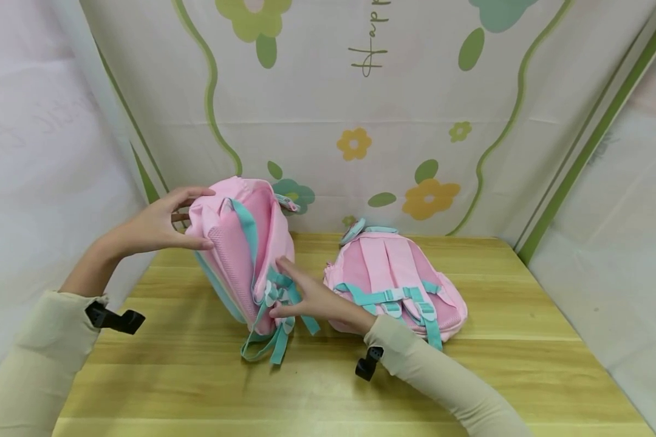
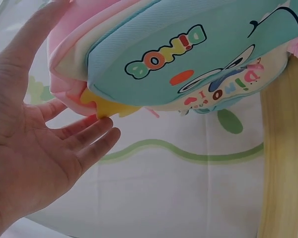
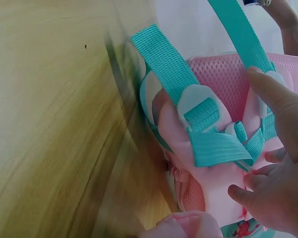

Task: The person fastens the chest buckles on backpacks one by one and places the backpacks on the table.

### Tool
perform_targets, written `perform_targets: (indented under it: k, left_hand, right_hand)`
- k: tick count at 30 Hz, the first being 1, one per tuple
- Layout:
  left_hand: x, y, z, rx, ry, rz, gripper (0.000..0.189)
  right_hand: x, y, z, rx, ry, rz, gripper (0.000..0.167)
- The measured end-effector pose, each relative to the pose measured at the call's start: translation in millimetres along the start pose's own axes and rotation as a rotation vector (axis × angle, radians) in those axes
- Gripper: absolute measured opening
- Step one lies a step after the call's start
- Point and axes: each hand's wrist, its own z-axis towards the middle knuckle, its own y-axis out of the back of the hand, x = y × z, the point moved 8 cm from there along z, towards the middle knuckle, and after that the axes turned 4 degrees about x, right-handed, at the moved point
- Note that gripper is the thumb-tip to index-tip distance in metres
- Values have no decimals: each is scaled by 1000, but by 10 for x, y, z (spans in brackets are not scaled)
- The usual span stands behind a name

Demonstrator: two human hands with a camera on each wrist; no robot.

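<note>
A pink and teal backpack [image 1: 232, 255] stands tilted on the table, its straps toward the right. My left hand [image 1: 166, 221] holds its upper left end, thumb on the near side and fingers at the far side. In the left wrist view, the backpack's teal front [image 2: 154, 59] shows coloured letters and a cartoon face, with the fingertips at a yellow piece [image 2: 109, 105]. My right hand [image 1: 319, 294] grips the strap side, near the teal straps [image 3: 221, 148] and white buckles [image 3: 198, 101]. Part of its fingers is hidden in the head view.
Right beside it, a second pink backpack [image 1: 393, 279] lies with its straps up, partly behind my right forearm. The wooden table [image 1: 317, 394] ends at a flower-printed cloth [image 1: 306, 121] at the back. More cloth hangs at both sides.
</note>
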Motion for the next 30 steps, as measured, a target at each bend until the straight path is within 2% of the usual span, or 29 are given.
perform_targets:
  k: [4, 12, 21, 30]
  left_hand:
    - [33, 39, -44, -14, 11, 29, 85]
    - [148, 68, -122, -3, 28, -23, 83]
    - [244, 48, -200, 1, 33, -71, 82]
    - [333, 67, -290, -17, 48, -32, 80]
  right_hand:
    - [4, -34, 9, 8, -5, -13, 108]
    - [9, -96, -8, 21, -40, -2, 110]
    - [13, -148, -19, 27, 4, -48, 114]
    - [13, -170, -8, 34, 41, -138, 111]
